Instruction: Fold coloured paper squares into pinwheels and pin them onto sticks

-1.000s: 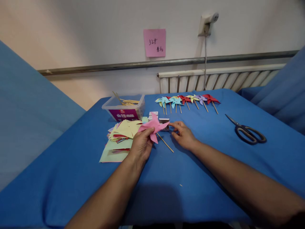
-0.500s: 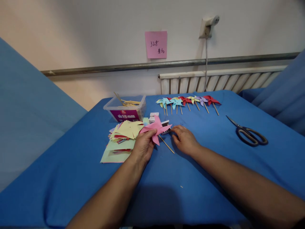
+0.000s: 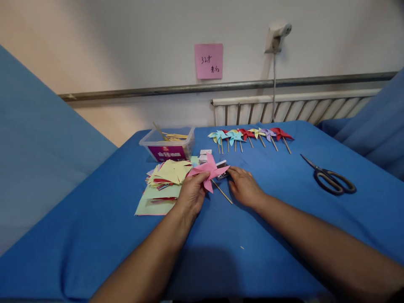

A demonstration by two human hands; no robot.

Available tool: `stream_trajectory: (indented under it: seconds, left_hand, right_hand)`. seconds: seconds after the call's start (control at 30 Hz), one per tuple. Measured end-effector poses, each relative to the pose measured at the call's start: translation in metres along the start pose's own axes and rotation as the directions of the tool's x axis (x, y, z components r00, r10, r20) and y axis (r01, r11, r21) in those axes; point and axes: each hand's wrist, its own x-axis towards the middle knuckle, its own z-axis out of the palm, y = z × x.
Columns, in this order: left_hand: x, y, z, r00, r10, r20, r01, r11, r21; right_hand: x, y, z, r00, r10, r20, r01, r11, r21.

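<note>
Between the thumb and fingers of my left hand (image 3: 193, 191) is a pink paper pinwheel (image 3: 210, 171), its blades folded in toward the middle. A thin wooden stick (image 3: 222, 192) lies slanted on the cloth just under and right of it. My right hand (image 3: 244, 185) reaches to a small open box (image 3: 222, 175) with shiny little pieces inside, too small to name. Its fingers are curled over the box's right side and the thumb stands apart from them. The pinwheel hides part of the box.
Left of my hands lie stacked cut paper squares (image 3: 170, 172). Behind them stands a clear plastic tub (image 3: 167, 152) of sticks, with small white boxes (image 3: 205, 155) beside it. Several finished pinwheels (image 3: 249, 134) line the back edge. Black-handled scissors (image 3: 330, 176) lie at the right.
My right fingers have moved slightly farther over the small box. My left hand keeps the pink pinwheel in nearly the same place. The whole view has shifted a little.
</note>
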Motion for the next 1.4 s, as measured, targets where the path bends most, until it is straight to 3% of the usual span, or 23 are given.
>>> stream_trajectory:
  seconds: [0.37, 0.53, 0.7, 0.93, 1.2, 1.4]
  left_hand:
    - [-0.004, 0.000, 0.002, 1.000, -0.012, 0.023, 0.012, 1.000, 0.007]
    - [-0.005, 0.000, 0.003, 1.000, -0.003, 0.027, 0.003, 1.000, -0.002]
    - [-0.004, -0.003, 0.002, 0.999, -0.004, 0.036, 0.004, 1.000, 0.010]
    - [-0.007, -0.004, 0.004, 0.998, -0.035, 0.047, 0.034, 0.999, 0.002]
    - [-0.006, -0.006, 0.004, 0.998, -0.051, 0.045, 0.050, 0.998, 0.029]
    - [-0.004, -0.008, 0.002, 0.998, -0.045, 0.054, 0.044, 0.998, 0.034]
  right_hand:
    - [-0.007, -0.005, -0.012, 0.999, -0.013, -0.047, 0.007, 0.993, -0.114]
    - [-0.007, -0.003, -0.006, 0.995, -0.022, -0.094, 0.022, 1.000, -0.002]
    - [-0.005, -0.003, -0.004, 1.000, -0.009, -0.029, 0.012, 0.995, 0.099]
    - [-0.005, -0.010, -0.001, 0.996, 0.083, 0.015, -0.083, 0.995, 0.063]
    - [0.000, -0.004, 0.003, 0.999, 0.020, -0.043, -0.015, 0.992, 0.124]
    - [0.005, -0.002, 0.003, 0.998, 0.056, -0.033, -0.049, 0.984, 0.172]
